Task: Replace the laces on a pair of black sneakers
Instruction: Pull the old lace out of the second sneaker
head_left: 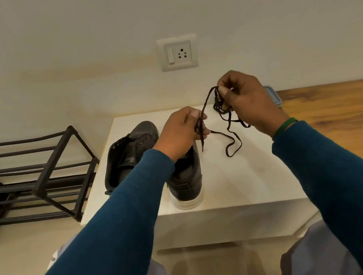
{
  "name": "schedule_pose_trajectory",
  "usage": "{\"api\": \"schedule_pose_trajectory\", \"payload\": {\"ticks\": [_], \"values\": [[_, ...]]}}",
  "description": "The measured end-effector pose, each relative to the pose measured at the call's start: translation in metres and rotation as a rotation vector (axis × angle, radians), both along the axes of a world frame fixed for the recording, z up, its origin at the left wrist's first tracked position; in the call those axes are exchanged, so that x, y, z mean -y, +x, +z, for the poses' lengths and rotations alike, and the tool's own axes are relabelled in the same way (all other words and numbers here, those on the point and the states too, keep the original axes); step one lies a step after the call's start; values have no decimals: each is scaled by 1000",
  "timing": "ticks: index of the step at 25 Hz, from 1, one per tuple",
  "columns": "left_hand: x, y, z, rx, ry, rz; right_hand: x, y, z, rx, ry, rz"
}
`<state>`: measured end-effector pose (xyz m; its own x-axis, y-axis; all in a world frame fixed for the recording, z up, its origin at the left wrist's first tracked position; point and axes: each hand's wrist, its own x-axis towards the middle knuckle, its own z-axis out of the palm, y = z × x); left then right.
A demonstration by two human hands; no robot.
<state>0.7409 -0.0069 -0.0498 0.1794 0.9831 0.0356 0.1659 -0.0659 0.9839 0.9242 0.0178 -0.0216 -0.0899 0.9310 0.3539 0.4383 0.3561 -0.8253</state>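
Two black sneakers stand on a low white table (243, 182). The left sneaker (128, 153) has empty eyelets and points away from me. My left forearm hides most of the right sneaker (185, 180), whose heel with its white sole faces me. A black lace (232, 139) hangs above the table between my hands. My left hand (181, 132) pinches one stretch of it near an end. My right hand (245, 102), held higher and to the right, grips a bunched part, and loose loops dangle below.
A black metal shoe rack (31, 177) stands on the floor to the left. A wall socket (178, 52) is straight ahead. A wooden surface (345, 119) lies to the right, with a blue-lidded container (273, 95) behind my right hand.
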Motion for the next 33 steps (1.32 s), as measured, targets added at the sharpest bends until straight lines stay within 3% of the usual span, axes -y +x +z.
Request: {"api": "schedule_pose_trajectory", "payload": {"ticks": [2,3,8,11,12,15,17,19,21,22,24,26,28,31,33], "values": [[5,3,7,324,-201,-34,3,1,-2,-10,-6,-31],[6,3,9,394,-273,-49,5,1,-3,22,-14,-22],[8,-3,11,281,-397,-183,7,3,-4,107,-47,-108],[12,0,13,313,-415,-203,14,2,-9,470,-94,-142],[15,1,14,354,-414,-207,19,-1,-12,457,-119,-80],[18,2,21,539,-391,-221,33,-16,-18,-119,-377,197],[18,0,28,722,-368,-213,37,-27,-21,-320,-457,287],[18,-1,35,891,-323,-176,41,-38,-22,-326,-414,269],[18,0,38,1016,-238,-86,43,-49,-24,-100,-336,212],[18,1,37,991,-165,-6,45,-53,-26,42,-302,219],[16,0,33,644,50,179,49,-60,-24,190,-259,267],[12,-8,29,191,242,243,49,-57,-15,104,-266,274],[9,-17,26,-60,283,199,47,-46,-5,-62,-313,307],[11,-20,20,-224,216,82,42,-28,1,-212,-270,324],[15,-14,20,-75,49,-28,36,-23,-1,-225,-157,181]]}}
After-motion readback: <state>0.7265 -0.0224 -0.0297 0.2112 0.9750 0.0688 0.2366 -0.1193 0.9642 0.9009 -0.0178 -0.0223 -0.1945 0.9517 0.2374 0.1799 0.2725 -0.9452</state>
